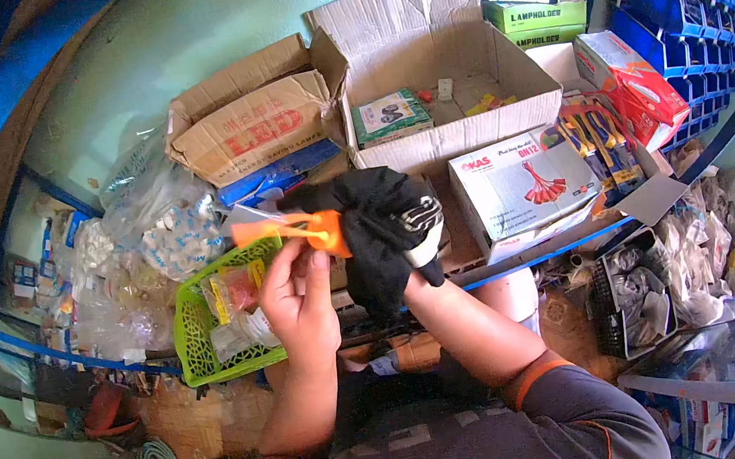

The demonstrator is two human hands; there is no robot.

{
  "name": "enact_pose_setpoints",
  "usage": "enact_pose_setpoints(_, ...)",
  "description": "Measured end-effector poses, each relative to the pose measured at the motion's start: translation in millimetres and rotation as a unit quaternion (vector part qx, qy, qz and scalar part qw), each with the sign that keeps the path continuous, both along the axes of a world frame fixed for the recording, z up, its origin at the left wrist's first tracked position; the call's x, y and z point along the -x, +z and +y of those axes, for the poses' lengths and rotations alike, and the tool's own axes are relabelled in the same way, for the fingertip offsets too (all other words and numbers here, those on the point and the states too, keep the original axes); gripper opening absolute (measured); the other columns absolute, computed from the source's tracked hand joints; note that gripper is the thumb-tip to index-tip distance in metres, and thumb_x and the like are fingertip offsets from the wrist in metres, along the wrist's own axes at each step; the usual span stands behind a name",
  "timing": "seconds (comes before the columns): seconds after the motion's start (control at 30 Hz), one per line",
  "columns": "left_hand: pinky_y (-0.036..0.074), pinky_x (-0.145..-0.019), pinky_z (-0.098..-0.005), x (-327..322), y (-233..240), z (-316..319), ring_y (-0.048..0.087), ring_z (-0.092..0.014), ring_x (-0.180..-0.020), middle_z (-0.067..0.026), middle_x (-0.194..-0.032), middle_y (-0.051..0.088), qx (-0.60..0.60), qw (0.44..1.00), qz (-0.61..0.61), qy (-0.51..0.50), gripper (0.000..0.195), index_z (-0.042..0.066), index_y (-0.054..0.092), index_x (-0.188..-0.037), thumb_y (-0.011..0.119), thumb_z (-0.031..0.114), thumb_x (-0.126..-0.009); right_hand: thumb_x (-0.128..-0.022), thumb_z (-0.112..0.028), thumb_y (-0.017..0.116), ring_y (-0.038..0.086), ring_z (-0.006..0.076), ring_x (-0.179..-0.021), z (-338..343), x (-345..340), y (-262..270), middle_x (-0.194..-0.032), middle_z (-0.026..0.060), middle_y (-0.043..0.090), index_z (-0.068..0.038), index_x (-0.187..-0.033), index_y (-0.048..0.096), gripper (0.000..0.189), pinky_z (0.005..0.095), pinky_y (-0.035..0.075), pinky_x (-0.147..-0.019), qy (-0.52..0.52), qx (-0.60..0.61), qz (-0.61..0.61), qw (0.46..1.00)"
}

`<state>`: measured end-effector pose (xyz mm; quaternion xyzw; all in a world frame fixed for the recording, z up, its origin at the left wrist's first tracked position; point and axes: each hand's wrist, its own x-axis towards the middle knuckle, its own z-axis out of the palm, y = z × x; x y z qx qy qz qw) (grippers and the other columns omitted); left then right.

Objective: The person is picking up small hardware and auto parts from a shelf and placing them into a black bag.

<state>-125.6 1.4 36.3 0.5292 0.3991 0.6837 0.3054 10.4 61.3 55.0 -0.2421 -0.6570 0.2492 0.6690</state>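
Note:
My left hand (302,299) has its thumb and fingers closed on an orange plastic item (309,232), blurred, with a clear part at its far left end; I cannot tell exactly what it is. A black cloth (377,242) with a white patch and white marks covers my right hand (417,283), of which only the wrist side shows. Its fingers are hidden, so their hold on the cloth cannot be seen. The orange item's right end touches or overlaps the cloth. Left of my left hand, a green plastic basket (194,346) holds small plastic packets.
An open cardboard box (461,133) with a small green box inside stands beyond my hands, beside an LED lamp carton (263,126). At right are an OKAS box (525,192) and stacked lampholder boxes (539,15). Plastic bags (179,239) lie at left; blue bins (684,49) hang far right.

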Motion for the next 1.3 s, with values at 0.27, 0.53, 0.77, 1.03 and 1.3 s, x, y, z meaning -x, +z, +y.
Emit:
enact_pose_setpoints(0.27,0.045,-0.106,-0.0318,8.7,2.9,3.2,0.06,-0.018,-0.119,-0.0117,-0.132,0.062,-0.021,0.991,-0.12,-0.063,0.033,-0.007,0.055,-0.136,0.051,0.004,-0.106,-0.084,-0.021,0.07,0.066,0.0371,-0.104,-2.1,18.8,0.2,-0.126,0.0205,0.068,-0.003,-0.14,0.06,0.059,0.0416,0.053,-0.088,-0.007,-0.051,-0.069,0.996)
enact_pose_setpoints(0.53,0.045,-0.108,-0.0354,29.0,0.1,-1.3,0.059,-0.02,-0.121,-0.0096,-0.131,0.062,-0.001,0.988,-0.132,-0.075,0.051,-0.002,0.052,-0.137,0.074,0.008,-0.093,-0.088,-0.023,0.063,0.069,0.0305,-0.086,-11.0,24.3,8.9,-0.118,0.0111,0.071,-0.013,-0.13,0.066,0.043,0.0413,0.056,-0.072,-0.107,-0.095,-0.197,0.97)
enact_pose_setpoints(0.77,0.055,-0.094,-0.0335,57.5,11.9,-41.1,0.066,-0.019,-0.109,-0.0099,-0.118,0.067,0.134,0.959,-0.037,-0.247,0.076,0.0,0.056,-0.131,0.095,0.008,-0.067,-0.076,-0.026,0.067,0.069,0.0243,-0.073,-1.6,10.9,-9.6,-0.096,0.0062,0.072,-0.016,-0.097,0.072,0.024,0.0381,0.054,-0.061,-0.148,-0.142,-0.201,0.958)
enact_pose_setpoints(1.03,0.052,-0.091,-0.033,154.5,35.2,-28.0,0.066,-0.017,-0.103,-0.0082,-0.111,0.07,0.105,0.944,0.262,0.169,0.042,-0.002,0.061,-0.121,0.078,0.006,-0.084,-0.062,-0.039,0.074,0.066,0.0321,-0.069,22.3,-52.7,6.8,-0.068,0.0098,0.067,-0.016,-0.069,0.07,0.025,0.047,0.05,-0.065,-0.306,-0.049,-0.385,0.869)
enact_pose_setpoints(1.3,0.053,-0.085,-0.0357,207.6,-1.6,-3.2,0.069,-0.021,-0.092,-0.011,-0.1,0.071,0.251,0.852,0.433,0.154,0.032,0.0,0.062,-0.112,0.076,0.005,-0.083,-0.068,-0.035,0.067,0.064,0.0345,-0.07,33.4,-79.0,20.8,-0.066,0.013,0.065,-0.01,-0.059,0.071,0.027,0.0502,0.043,-0.064,-0.483,0.044,-0.456,0.746)
